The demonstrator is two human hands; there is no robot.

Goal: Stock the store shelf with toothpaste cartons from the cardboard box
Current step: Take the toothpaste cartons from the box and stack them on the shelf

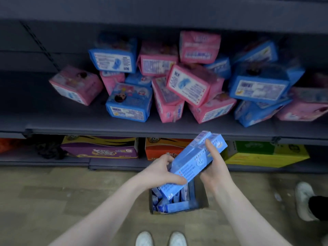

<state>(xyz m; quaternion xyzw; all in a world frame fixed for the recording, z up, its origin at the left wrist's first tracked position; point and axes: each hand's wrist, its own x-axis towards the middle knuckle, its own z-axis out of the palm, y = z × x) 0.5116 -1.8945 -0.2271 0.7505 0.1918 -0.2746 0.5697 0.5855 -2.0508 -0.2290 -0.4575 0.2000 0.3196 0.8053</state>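
Cartons (192, 161) between both hands' fingers (208, 145)

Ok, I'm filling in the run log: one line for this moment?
phase: lift | left hand: holds cartons | right hand: holds cartons | cartons: above box | shelf: no cartons yet

Only blurred Chinese print on cartons (193, 162)

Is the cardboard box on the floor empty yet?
No. The cardboard box still holds several blue toothpaste cartons, lying jumbled inside below the hands.
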